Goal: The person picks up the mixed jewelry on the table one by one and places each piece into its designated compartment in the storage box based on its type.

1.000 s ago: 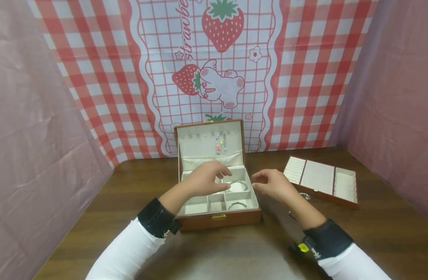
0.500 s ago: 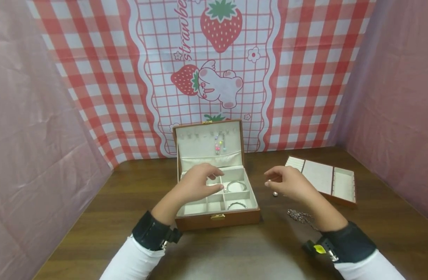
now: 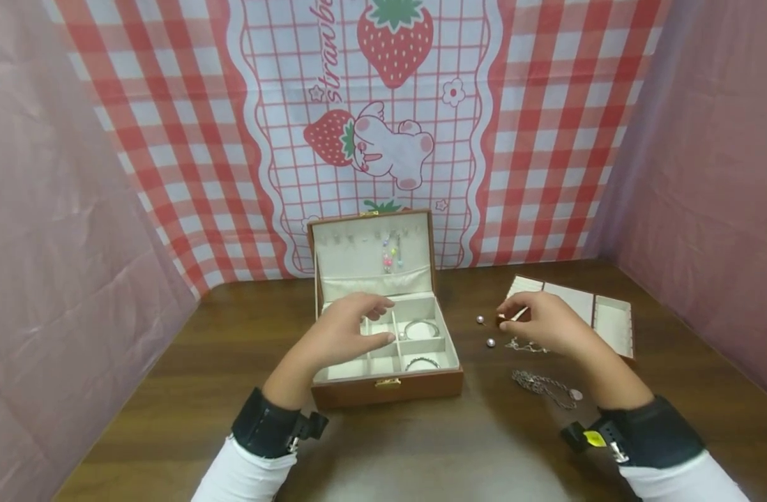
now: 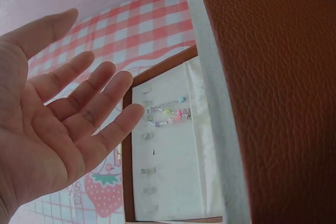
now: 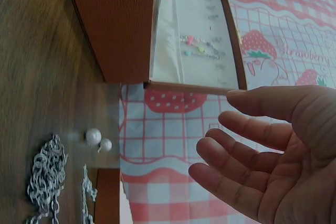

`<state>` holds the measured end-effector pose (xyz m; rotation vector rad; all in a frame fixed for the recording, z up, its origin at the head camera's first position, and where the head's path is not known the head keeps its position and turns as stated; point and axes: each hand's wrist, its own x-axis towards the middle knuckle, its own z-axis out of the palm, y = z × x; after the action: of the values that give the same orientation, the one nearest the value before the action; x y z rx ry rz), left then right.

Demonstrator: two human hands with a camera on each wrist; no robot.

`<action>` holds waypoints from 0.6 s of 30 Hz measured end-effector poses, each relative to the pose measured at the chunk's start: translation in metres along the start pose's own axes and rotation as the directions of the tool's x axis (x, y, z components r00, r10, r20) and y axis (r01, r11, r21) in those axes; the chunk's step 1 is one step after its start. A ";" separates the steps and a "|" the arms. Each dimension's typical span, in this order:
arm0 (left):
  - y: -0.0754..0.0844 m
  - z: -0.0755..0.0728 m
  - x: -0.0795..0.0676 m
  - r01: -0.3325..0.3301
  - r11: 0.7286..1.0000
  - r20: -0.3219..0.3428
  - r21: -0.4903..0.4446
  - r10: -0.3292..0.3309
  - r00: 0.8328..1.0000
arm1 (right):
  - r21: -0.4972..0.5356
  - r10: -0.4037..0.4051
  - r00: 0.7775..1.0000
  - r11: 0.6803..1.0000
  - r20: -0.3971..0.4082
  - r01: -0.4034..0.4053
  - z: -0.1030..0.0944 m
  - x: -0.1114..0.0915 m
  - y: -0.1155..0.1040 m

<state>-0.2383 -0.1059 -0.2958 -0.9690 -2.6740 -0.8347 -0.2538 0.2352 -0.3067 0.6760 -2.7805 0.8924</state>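
A brown jewelry box (image 3: 387, 394) stands with its lid raised, a colorful beaded bracelet (image 3: 388, 256) hanging inside the lid. Two bangles, one silver bangle (image 3: 422, 363) in a front compartment and another bangle (image 3: 421, 329) behind it, lie in the box. Over the box's left side hovers my left hand (image 3: 341, 336), fingers relaxed and holding nothing. My right hand (image 3: 549, 328) is above the table by the separate tray (image 3: 612, 324), its fingers loosely bent around nothing. Two pearl earrings (image 3: 491, 342) lie left of that hand, and a thin silver chain (image 3: 525, 345) lies below it.
A chunky silver chain necklace (image 5: 46, 174) lies on the wooden table (image 3: 233, 348), nearer the front. Behind the table hangs a red checked strawberry cloth (image 3: 547, 139). Pink curtains (image 3: 710, 174) hang at both sides.
My right hand has moved right, away from the box toward the tray, uncovering the earrings and chains. My left hand has drawn slightly left. The box's contents look unchanged.
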 end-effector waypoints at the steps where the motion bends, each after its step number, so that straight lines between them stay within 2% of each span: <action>1: 0.000 0.000 0.000 0.004 1.000 0.009 -0.010 -0.004 1.000 | -0.009 -0.001 1.000 1.000 0.008 0.001 -0.001 0.000 0.002; 4: 0.001 0.001 -0.002 -0.005 1.000 0.038 -0.022 0.006 0.999 | -0.038 -0.022 0.998 0.999 0.052 0.024 -0.003 0.000 0.010; 7: 0.001 0.004 -0.004 -0.056 0.998 0.064 0.004 0.056 0.996 | -0.087 -0.073 0.987 0.993 0.140 0.086 -0.002 -0.001 0.023; 12: 0.003 0.009 -0.004 -0.131 0.990 0.101 0.047 0.126 0.987 | -0.099 -0.146 0.936 0.978 0.320 0.186 0.004 -0.004 0.046; 15: 0.005 0.010 -0.005 -0.138 0.990 0.112 0.043 0.132 0.985 | -0.046 -0.137 0.911 0.985 0.388 0.168 0.009 -0.005 0.051; 18: 0.007 0.011 -0.007 -0.133 0.991 0.112 0.032 0.129 0.985 | -0.035 -0.102 0.900 0.991 0.425 0.129 0.015 -0.007 0.052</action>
<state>-0.2283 -0.0992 -0.3040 -1.1991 -2.6699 -0.7186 -0.2717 0.2667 -0.3472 1.1318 -3.0771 0.6999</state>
